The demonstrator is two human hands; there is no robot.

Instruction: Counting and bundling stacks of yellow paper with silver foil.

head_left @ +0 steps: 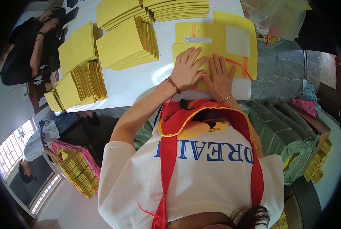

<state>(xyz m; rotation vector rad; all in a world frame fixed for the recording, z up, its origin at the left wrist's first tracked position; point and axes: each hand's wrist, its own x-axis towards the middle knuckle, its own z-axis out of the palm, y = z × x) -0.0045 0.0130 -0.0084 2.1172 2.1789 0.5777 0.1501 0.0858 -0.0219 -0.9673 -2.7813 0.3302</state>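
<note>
My left hand (187,68) and my right hand (220,78) lie flat side by side, fingers spread, on a folded yellow paper sheet (189,50) at the near edge of the white table (140,82). Neither hand grips anything; both palms rest on the sheet. Behind it lies another yellow sheet (216,32) with a silver foil strip (197,39) and a pale square patch (237,41). A thin orange string (241,66) curves past my right fingers. A beaded bracelet sits on my left wrist and a thin bangle on my right.
Fanned stacks of yellow sheets (126,44) fill the table's left and far side. One person in black (25,49) sits at the far left, another (37,141) bends over a pink basket of yellow bundles (77,168). Green wrapped bundles (281,126) lie to my right.
</note>
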